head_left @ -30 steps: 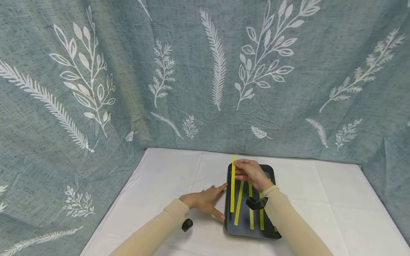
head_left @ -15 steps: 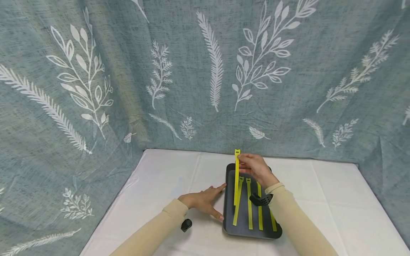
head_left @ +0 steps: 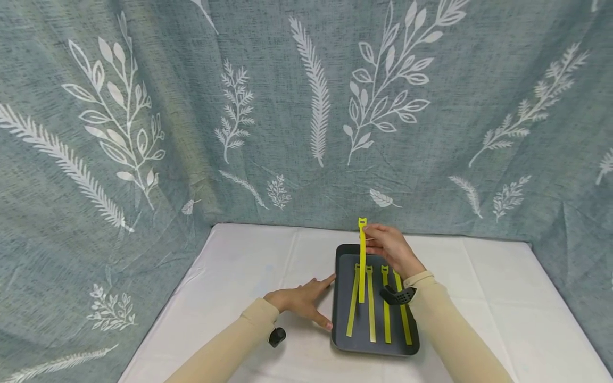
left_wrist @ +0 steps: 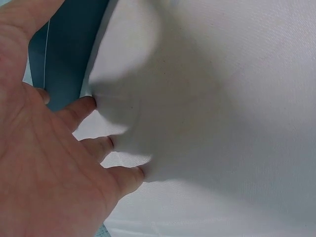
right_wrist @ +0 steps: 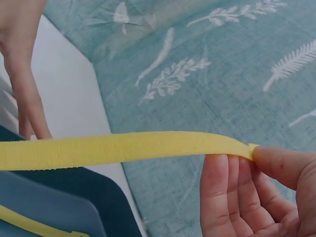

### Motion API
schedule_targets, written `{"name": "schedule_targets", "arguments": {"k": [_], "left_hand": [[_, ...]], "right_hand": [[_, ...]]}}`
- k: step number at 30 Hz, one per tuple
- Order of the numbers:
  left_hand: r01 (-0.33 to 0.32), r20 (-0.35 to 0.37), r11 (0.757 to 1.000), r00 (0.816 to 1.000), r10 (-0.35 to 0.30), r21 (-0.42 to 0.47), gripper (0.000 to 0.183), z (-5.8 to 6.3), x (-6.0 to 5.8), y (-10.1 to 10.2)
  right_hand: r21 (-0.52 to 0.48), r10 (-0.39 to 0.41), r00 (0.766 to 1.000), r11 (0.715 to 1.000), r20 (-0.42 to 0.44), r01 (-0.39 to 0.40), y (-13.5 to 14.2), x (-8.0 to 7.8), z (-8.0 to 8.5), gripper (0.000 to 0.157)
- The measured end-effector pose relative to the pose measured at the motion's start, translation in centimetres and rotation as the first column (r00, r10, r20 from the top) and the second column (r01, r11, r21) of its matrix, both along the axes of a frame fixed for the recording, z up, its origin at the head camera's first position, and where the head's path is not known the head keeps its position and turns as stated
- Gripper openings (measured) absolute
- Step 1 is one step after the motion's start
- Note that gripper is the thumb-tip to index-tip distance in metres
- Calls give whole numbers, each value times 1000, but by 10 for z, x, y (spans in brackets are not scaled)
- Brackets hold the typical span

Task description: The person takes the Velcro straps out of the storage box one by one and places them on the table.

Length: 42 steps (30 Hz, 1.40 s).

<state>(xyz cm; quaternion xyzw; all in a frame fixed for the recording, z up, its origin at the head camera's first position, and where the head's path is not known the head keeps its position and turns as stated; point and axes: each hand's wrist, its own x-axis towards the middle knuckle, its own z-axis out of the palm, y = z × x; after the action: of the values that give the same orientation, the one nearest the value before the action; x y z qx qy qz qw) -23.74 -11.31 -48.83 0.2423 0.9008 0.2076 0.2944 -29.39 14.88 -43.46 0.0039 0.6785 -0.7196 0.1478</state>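
Note:
A yellow hook-and-loop cable tie [head_left: 362, 266] with a slotted head hangs nearly upright above the dark tray [head_left: 341, 298]. My right hand [head_left: 390, 247] pinches it near its head between thumb and fingers. In the right wrist view the strap [right_wrist: 123, 148] stretches across and bends slightly towards the fingertips. Several similar ties [head_left: 371, 314] lie lengthwise, side by side, on the tray's floor. My left hand [head_left: 304, 303] is spread beside the tray's left wall, with fingers straight. In the left wrist view, fingertips of that hand [left_wrist: 54, 158] rest on the white cloth, close against the tray's side.
White cloth [head_left: 479, 298] covers the table around the tray. A blue-green curtain [head_left: 287, 133] with white leaf prints hangs behind and at both sides. Dark wrist-worn devices sit at both wrists, the right one [head_left: 398, 295] above the tray.
My right hand has lifted the pinched tie higher and carried it a little to the right, off the tray's left side. The left hand holds its place beside the tray.

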Motion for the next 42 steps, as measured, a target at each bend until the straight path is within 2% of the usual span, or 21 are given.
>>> {"name": "schedule_targets", "arguments": {"k": [10,25,34,42], "left_hand": [[4,6,1000,1000,-4,19,122,-3,0,1],[4,26,1000,1000,-4,6,120,-1,2,2],[-2,9,1000,1000,2,13,121,1,2,1],[-11,103,996,995,2,88,118,6,0,5]], "right_hand": [[11,-9,1000,1000,17,8,3,2,7,46],[2,-26,999,1000,-27,26,18,3,16,46],[6,-34,999,999,-35,34,27,2,21,48],[29,-45,997,999,-57,46,39,3,23,51]]}}
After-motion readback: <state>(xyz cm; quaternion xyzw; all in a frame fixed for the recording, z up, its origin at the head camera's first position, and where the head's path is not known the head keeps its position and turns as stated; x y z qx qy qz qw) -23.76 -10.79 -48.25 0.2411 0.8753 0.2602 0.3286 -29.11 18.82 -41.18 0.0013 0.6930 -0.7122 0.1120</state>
